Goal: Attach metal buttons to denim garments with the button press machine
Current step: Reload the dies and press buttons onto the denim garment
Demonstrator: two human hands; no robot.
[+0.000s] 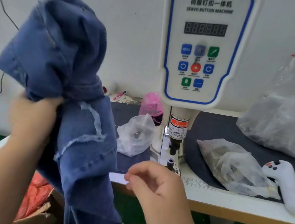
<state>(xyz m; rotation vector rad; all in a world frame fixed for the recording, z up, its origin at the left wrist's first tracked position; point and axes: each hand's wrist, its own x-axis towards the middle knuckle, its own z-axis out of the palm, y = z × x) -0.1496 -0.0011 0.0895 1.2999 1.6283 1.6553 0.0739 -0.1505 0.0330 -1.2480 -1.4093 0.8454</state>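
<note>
My left hand [34, 112] gripping bunched blue denim garment [67, 71] at nine o'clock, right hand [158, 182] pinching a white paper slip [117, 177], clear plastic bag [231, 165] of small metal buttons at three o'clock of white button press machine [200, 62]

Both forearms are bare, with no sleeve showing up to the frame's edge at 7 and 5 o'clock. The left hand [32, 118] and right hand [157, 186] wear no gloves, and no rings, watch or wristband show. Motion blurs the left hand's outline.

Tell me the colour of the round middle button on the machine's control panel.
Red-orange, with a white sun-like mark: the round button shows best in the head view.
</note>
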